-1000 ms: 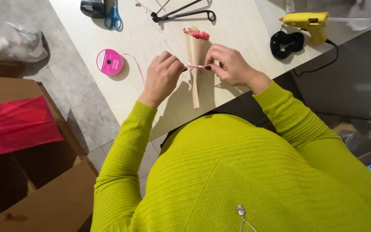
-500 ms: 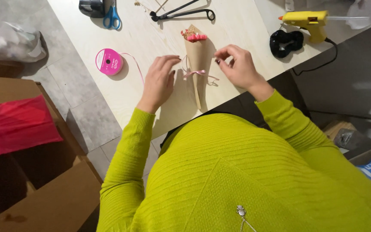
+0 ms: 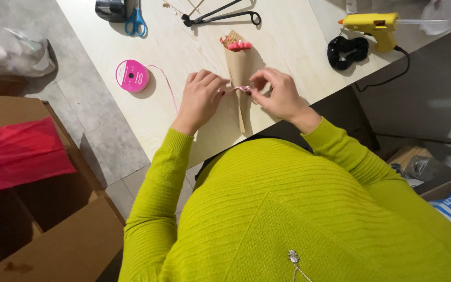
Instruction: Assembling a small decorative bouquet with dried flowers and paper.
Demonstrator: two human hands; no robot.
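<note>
A small brown paper cone bouquet (image 3: 238, 62) with red flowers at its top lies on the pale wooden table (image 3: 184, 47). A thin pink ribbon (image 3: 242, 89) crosses the cone's middle. My left hand (image 3: 200, 98) pinches the ribbon at the cone's left side. My right hand (image 3: 277, 93) pinches it at the right side. Both hands rest against the cone, fingers closed on the ribbon ends.
A pink ribbon spool (image 3: 132, 75) lies left of my hands, its strand trailing toward them. Blue scissors (image 3: 137, 21), black tongs (image 3: 220, 15), a yellow glue gun (image 3: 374, 25) and a black scrunchie (image 3: 346, 51) sit farther back. Cardboard boxes (image 3: 37, 198) with red cloth stand on the floor at left.
My hands spread apart pulling the ribbon ends half a second ago, then came back together at the cone's middle. The cone stays in place.
</note>
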